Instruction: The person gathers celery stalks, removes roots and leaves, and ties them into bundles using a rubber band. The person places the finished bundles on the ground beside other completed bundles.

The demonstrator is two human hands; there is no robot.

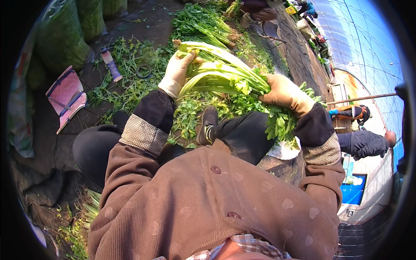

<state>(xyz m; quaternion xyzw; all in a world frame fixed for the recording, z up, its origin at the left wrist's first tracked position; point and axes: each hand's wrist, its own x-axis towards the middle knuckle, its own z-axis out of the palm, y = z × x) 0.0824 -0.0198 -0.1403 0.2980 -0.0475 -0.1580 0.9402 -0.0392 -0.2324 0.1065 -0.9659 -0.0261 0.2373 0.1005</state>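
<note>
Both of my hands wear pale work gloves. A bunch of celery (224,71) stretches between them above my lap, its stalks arching upward. My left hand (177,70) grips the stalks near the root end, thumb on top. Around the upper stalks my right hand (282,92) is closed, and the green leaves (281,123) hang down below it over my knee. Beneath the bunch, trimmed celery leaves (188,120) litter the ground around my shoe (208,123).
A heap of celery (204,26) lies ahead. Tall filled plastic bags (61,39) stand at left, near a pink strapped piece (66,96), a wrapped roll (111,65) and a tape ring (143,71). Other people, one in dark clothes (360,143), are at right inside the greenhouse.
</note>
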